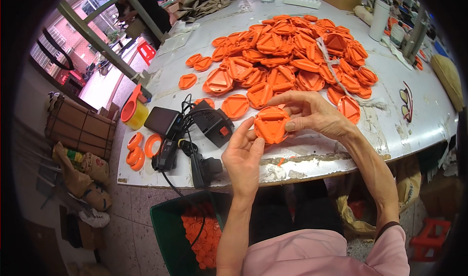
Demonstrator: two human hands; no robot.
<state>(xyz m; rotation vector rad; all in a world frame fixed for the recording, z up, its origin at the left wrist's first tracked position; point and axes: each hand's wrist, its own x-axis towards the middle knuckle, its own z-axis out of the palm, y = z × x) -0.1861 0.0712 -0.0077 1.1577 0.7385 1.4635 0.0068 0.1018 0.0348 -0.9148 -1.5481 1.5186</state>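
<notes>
A round orange plastic disc (271,126) with a raised triangular frame is held up above the table's near edge. My left hand (243,161) grips its left and lower rim between thumb and fingers. On the disc's right side, my right hand (319,114) pinches the rim, its forefinger arched over the top. Just beyond my hands lies a large heap of similar orange discs (269,43) on the pale table (195,39). One loose disc (235,106) lies flat at the heap's near side. A small orange scrap (281,162) sits on the worn table edge below my hands.
Left of my hands are a black power adapter (213,125) with tangled cables, a black box (163,121), orange rings (135,156) and a yellow-orange cup (134,112). Below stands a green bin (163,227) holding orange pieces. Glasses (406,102) and a white bottle (379,20) are at right.
</notes>
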